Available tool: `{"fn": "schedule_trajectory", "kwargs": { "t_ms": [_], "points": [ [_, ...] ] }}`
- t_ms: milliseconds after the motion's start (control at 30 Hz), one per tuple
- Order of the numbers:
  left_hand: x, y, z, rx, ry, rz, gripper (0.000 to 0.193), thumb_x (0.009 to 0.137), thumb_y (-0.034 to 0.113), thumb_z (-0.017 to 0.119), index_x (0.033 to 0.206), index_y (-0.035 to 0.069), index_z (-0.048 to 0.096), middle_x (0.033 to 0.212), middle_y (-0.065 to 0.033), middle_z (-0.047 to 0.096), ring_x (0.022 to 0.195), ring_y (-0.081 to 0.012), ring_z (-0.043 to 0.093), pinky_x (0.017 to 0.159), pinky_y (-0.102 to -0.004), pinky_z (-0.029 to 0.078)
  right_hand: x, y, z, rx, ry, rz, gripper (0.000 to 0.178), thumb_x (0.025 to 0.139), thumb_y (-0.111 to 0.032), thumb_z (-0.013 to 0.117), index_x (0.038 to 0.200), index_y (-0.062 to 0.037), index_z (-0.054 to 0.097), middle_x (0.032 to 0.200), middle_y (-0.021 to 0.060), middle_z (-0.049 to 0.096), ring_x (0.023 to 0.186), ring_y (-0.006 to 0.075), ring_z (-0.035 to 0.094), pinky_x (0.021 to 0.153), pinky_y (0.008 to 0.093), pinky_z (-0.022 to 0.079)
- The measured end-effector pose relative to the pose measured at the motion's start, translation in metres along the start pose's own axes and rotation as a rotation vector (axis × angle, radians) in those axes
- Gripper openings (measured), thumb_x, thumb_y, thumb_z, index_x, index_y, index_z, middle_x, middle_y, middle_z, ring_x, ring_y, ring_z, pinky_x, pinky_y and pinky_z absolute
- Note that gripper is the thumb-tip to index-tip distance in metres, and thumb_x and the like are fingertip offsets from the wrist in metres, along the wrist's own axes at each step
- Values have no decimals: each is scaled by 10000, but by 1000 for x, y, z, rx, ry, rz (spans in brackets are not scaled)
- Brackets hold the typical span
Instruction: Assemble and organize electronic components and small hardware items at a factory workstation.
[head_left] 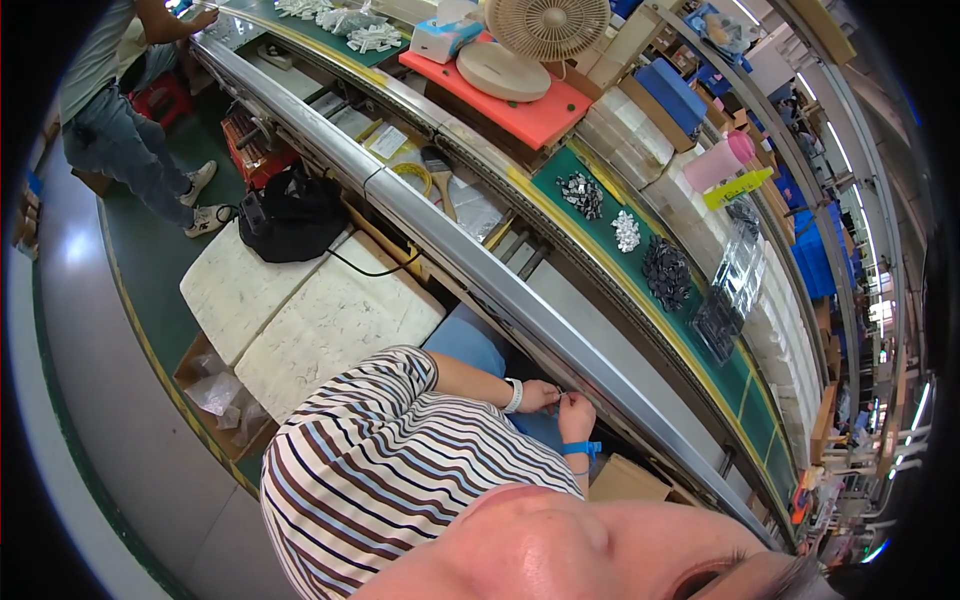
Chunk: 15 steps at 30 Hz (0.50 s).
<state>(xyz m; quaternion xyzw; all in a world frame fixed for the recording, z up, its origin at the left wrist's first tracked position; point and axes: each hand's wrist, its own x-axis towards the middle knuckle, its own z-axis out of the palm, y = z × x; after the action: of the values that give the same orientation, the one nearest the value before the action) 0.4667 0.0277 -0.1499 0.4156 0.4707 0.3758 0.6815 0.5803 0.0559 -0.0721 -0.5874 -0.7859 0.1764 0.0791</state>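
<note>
Close together over my lap, just below the metal edge of the bench (610, 375), are my two hands. My left hand (538, 396), with a white band at its wrist, has its fingers closed. Its fingertips meet those of my right hand (577, 415), which wears a blue wristband and is also closed in a pinch. Something thin and small seems to be between the fingertips, but it is too small to name. Beyond the rail, a pile of black parts (667, 273), a pile of white parts (625, 231) and a pile of dark grey parts (580, 195) lie on the green bench top.
A silver rail (420, 210) runs between me and the green bench. Past it stand a fan (548, 22), a red board (500, 95) and a pink-lidded cup (722, 160). White foam blocks (320, 325) and a black bag (290, 215) are at left. A co-worker (125, 120) stands far left.
</note>
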Motion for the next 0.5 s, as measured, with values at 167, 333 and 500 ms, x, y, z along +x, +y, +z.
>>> {"fn": "schedule_trajectory", "kwargs": {
  "t_ms": [167,333,500],
  "points": [
    [0,0,-1,-34,-31,17,242,903,221,371,919,58,549,809,-35,622,590,-113,513,543,-267,458,2,1,-1,35,-11,27,234,759,-242,550,771,-27,641,725,193,601,700,350,585,639,407,462],
    [7,-11,-1,-53,-52,48,247,905,225,370,916,51,545,811,-34,608,596,-114,522,552,-270,465,0,-1,-3,51,-6,25,240,763,-247,545,773,-26,638,727,186,603,702,346,586,640,405,461],
    [11,-17,-1,-30,-66,69,257,904,219,369,920,37,550,813,-42,608,615,-122,545,564,-279,476,0,3,-2,45,-19,-7,239,766,-249,542,771,-28,632,727,178,605,710,341,586,640,407,458]
  ]
}}
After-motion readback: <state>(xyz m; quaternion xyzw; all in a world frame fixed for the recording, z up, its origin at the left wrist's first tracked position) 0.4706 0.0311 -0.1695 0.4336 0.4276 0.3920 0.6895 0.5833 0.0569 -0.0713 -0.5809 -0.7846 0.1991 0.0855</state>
